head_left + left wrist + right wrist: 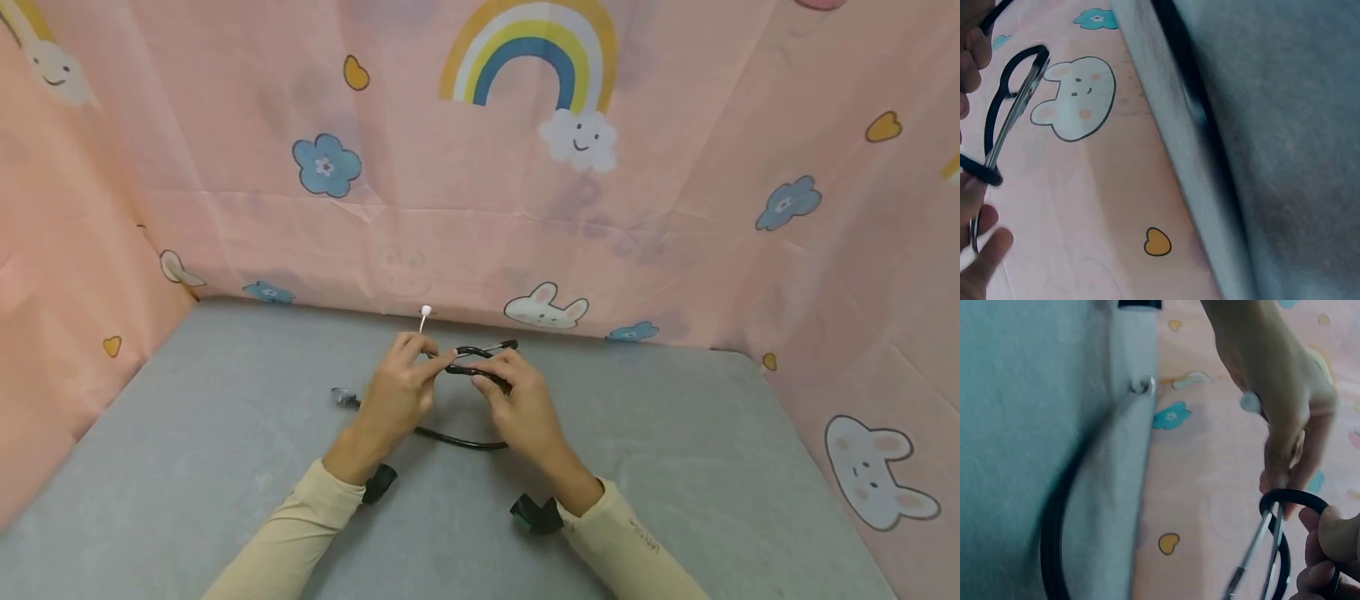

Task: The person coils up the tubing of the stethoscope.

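A stethoscope with black tubing (467,443) and silver metal tubes (1249,555) is between both hands. My left hand (397,387) pinches it where the tubing crosses the metal. A white tip (426,311) sticks up beyond these fingers, and a dark tip (511,343) points right past the other hand. My right hand (522,404) grips a bend of the tubing between thumb and fingers. The tubing loops round the metal tubes in the right wrist view. Its remaining length sags below the hands, with a shiny end piece (343,397) left of the left wrist.
A grey cloth-covered table (675,467) lies under the hands. Behind it hangs a pink printed curtain (420,225), continuing along both sides. Dark wrist cameras (536,514) sit by each cuff.
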### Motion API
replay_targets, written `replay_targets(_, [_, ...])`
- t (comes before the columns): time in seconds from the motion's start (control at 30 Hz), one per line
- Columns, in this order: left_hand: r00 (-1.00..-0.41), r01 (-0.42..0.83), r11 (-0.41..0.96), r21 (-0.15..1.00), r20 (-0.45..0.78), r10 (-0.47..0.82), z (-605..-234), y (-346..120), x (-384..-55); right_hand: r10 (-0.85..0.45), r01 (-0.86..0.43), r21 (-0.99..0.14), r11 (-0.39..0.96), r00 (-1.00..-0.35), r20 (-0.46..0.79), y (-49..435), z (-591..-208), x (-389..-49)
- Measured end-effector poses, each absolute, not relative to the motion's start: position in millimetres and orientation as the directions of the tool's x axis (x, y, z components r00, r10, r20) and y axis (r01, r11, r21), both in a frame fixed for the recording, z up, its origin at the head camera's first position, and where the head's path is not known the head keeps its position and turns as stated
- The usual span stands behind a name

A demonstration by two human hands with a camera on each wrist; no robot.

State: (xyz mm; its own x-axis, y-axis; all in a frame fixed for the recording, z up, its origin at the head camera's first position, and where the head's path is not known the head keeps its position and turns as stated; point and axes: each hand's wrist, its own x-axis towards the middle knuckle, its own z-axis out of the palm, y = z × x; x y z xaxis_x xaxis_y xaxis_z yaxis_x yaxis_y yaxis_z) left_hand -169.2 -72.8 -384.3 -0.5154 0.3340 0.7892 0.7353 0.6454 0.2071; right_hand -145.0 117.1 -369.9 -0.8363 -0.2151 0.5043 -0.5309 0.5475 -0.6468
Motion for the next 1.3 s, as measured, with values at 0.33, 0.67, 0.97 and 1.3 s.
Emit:
replay_targets(0.33, [-0.432, 0.832, 0.545, 0.107, 0.741, 0.514, -384, -77, -170, -0.160, -0.430, -0.699, 0.572, -0.894, 0.419, 121, -364, -149])
replay_targets(0.67, [-0.368, 0.883, 0.444, 0.152, 0.812, 0.454, -385, -77, -173, -0.188, -0.467, -0.688, 0.555, -0.877, 0.443, 124, -366, -149])
replay_targets(0.97, [-0.353, 0.924, 0.300, 0.239, 0.835, 0.422, -378, -86, -175, -0.291, -0.510, -0.671, 0.538, -0.860, 0.419, 144, -358, -162])
replay_targets(1.3, [-0.337, 0.938, 0.082, 0.336, 0.834, 0.437, -362, -90, -172, -0.336, -0.445, -0.775, 0.450, -0.888, 0.315, 179, -348, -174])
